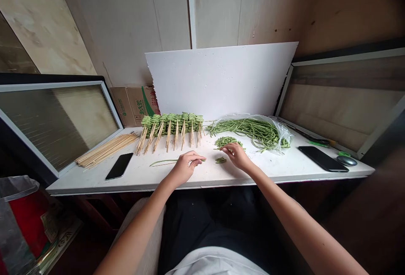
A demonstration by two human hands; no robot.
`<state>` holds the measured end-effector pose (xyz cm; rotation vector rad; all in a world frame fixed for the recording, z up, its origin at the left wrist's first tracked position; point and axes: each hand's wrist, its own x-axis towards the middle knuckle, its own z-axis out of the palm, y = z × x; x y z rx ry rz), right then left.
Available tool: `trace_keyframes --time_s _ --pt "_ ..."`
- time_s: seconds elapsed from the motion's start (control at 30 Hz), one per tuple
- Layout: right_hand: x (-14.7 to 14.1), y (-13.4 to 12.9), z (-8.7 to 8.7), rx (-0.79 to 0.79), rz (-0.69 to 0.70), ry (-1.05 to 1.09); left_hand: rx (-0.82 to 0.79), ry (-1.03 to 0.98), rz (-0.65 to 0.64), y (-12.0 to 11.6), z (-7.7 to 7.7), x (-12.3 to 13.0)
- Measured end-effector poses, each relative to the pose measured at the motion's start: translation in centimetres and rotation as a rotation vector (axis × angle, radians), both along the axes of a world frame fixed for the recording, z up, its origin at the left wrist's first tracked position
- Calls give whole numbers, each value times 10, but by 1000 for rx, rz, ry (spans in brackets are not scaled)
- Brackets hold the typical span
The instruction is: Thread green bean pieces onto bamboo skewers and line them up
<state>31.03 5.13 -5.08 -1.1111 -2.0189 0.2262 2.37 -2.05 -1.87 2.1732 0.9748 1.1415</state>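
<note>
On the desk (142, 176) lies a heap of long beans (248, 127). The hands are apart: whether the right hand (238, 156) grips something, I cannot tell; the left hand (186, 168) pinches one bean (162, 161), left of small cut pieces (220, 160).

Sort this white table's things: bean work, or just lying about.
Bean work:
- long green bean
- cut green bean pieces
- bagged long green beans
- tan wooden skewers
- bean-threaded skewers

Lying about:
- left flat black phone
- right flat black phone
- rounded grey mouse
</note>
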Motion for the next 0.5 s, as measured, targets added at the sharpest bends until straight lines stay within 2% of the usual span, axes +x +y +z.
trace_keyframes --time_s 0.1,0.2,0.33,0.5 --pt "-9 -14 20 -130 52 166 -12 -11 3 -1 -1 2" --pt "-26 -36 39 -274 281 200 -32 -56 52 -2 0 4" --pt "-50 -62 52 -192 333 144 -34 -67 78 -4 2 6" --pt "-59 -68 50 -54 325 112 -45 -53 74 -5 3 6"
